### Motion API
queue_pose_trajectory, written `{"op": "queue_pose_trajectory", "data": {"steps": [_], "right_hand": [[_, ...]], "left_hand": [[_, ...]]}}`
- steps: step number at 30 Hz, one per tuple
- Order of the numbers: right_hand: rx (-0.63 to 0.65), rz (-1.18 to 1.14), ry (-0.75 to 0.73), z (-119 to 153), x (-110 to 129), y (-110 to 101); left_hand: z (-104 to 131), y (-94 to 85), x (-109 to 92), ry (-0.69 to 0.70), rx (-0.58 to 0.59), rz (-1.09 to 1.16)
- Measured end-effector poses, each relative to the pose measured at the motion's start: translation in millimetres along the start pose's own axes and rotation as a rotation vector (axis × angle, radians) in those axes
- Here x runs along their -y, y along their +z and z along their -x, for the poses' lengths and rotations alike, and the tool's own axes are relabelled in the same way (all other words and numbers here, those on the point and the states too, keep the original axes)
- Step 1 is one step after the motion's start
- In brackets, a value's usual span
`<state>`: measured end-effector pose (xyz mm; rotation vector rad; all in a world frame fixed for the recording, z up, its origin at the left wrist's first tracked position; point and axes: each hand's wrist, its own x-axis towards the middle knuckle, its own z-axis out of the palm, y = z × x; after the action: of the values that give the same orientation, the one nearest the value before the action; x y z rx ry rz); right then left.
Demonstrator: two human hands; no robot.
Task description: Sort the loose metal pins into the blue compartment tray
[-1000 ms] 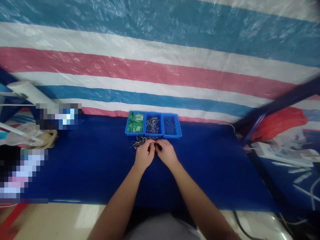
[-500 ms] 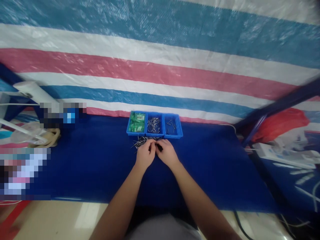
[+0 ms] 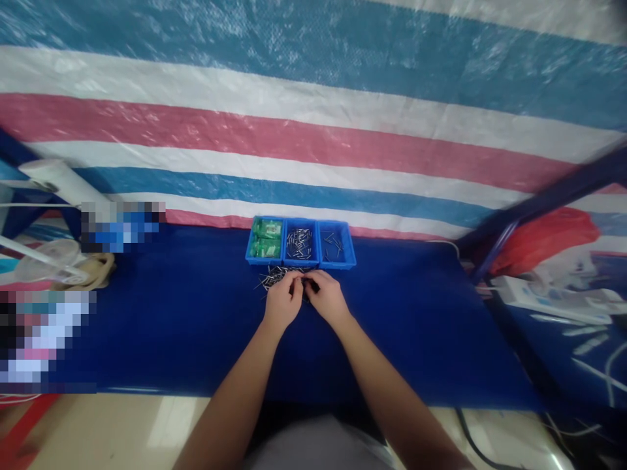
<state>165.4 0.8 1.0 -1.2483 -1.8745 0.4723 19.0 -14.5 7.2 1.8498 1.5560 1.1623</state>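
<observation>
My left hand (image 3: 284, 303) and my right hand (image 3: 329, 301) are close together over the blue table, fingertips almost meeting. Both have curled, pinching fingers; anything between them is too small or hidden to make out. Under and beyond the fingers lies a loose pile of thin metal pins (image 3: 268, 279), like nails or screws, partly covered by my left hand. Just behind stand three joined blue bins. Green packets (image 3: 267, 230) fill the left bin (image 3: 264, 262). Many similar pins lie in the middle bin (image 3: 301, 262), and fewer in the right bin (image 3: 337, 265).
A dark blue cover (image 3: 416, 326) spreads over the table. Behind it hangs a striped plastic sheet (image 3: 313, 143). At the left are a white tube-like stand (image 3: 68, 183) and a beige roll (image 3: 95, 271). A red bag (image 3: 543, 241) and a white power strip (image 3: 539, 299) lie right.
The hands stay pinched together over the pile, with only slight finger movement. The whole view has shifted a little, so the bins appear slightly further left.
</observation>
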Motion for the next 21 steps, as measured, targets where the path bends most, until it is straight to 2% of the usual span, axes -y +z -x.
{"op": "queue_pose_trajectory", "data": {"steps": [12,21], "right_hand": [[-0.094,-0.074,0.050,0.4,0.8,0.1],[-0.001,-0.045,-0.011,0.1,-2.1,2.3]], "left_hand": [[-0.1,0.3,0.6,0.013,-0.022,0.008],[-0.1,0.0,0.5,0.012,0.000,-0.011]]}}
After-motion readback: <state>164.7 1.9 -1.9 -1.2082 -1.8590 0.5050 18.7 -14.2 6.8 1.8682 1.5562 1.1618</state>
